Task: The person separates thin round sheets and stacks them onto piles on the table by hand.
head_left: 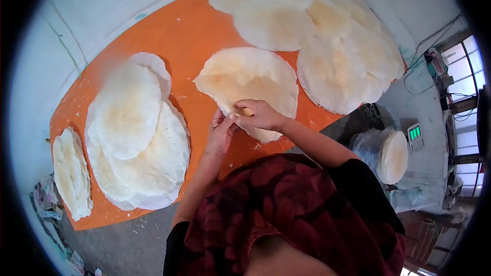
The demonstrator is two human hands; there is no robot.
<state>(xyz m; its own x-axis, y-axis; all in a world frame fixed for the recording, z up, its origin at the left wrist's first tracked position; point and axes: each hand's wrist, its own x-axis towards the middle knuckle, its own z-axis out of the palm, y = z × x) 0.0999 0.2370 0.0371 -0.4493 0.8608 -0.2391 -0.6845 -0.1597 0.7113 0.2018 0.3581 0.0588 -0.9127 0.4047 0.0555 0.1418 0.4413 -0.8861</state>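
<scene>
A pale round sheet lies on the orange table, mostly beyond the left hand and right hand, which pinch its near edge side by side.

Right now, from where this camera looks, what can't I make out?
All in the head view:
Middle sheet: near edge at the fingers, hidden by the left hand and right hand.
Big left pile: upper-left edge, blurred.
Right pile: most lower sheets, hidden by those on top.
Green display: any figures, too small.
</scene>
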